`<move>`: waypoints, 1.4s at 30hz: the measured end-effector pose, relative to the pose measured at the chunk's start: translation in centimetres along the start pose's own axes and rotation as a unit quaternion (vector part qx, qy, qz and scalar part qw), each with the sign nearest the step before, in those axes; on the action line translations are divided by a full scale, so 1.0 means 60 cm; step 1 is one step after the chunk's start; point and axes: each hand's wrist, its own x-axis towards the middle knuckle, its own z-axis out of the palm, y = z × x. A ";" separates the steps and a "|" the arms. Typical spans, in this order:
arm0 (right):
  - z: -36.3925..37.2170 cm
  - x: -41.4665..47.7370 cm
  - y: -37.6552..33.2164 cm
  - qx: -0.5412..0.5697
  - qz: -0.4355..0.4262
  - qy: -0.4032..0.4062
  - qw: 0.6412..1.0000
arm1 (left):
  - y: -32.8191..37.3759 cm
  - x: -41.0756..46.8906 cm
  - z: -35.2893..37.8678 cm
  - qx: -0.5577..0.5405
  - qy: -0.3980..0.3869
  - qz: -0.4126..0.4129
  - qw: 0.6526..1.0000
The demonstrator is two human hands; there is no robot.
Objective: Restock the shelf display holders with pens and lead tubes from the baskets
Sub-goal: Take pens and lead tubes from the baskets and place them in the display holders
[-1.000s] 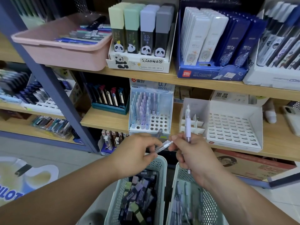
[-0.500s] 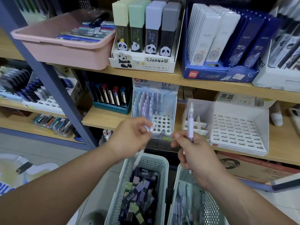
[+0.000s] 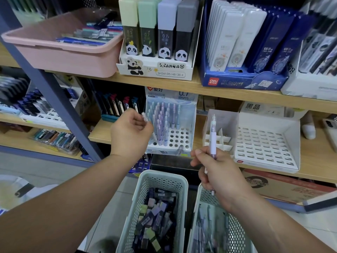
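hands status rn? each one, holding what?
Left hand: closed on a clear pen, at the pen holder.
Right hand: closed on a lilac pen, upright.

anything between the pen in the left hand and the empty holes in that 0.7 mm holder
Nothing visible blocks it. The left hand holds its pen just left of the holder; open holes lie right of the standing pens.

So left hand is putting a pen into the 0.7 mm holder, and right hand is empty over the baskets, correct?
Not quite. The head view shows the right hand is not empty: it holds a white and lilac pen upright. The rest stands: the left hand is lowering a pen at the 0.7 mm holder, above the baskets.
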 end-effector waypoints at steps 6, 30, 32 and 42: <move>-0.009 0.002 -0.002 0.015 0.005 0.007 1.000 | -0.013 -0.003 0.007 0.063 -0.021 0.014 0.998; -0.012 -0.002 -0.008 0.023 0.004 -0.001 1.000 | -0.007 -0.005 0.016 0.024 0.027 -0.011 0.999; -0.012 -0.002 -0.008 0.020 0.004 -0.002 1.000 | -0.011 -0.007 0.017 0.042 0.016 -0.016 0.999; -0.017 -0.001 -0.001 0.014 0.003 -0.024 1.000 | -0.031 0.004 0.022 0.135 -0.033 -0.015 0.990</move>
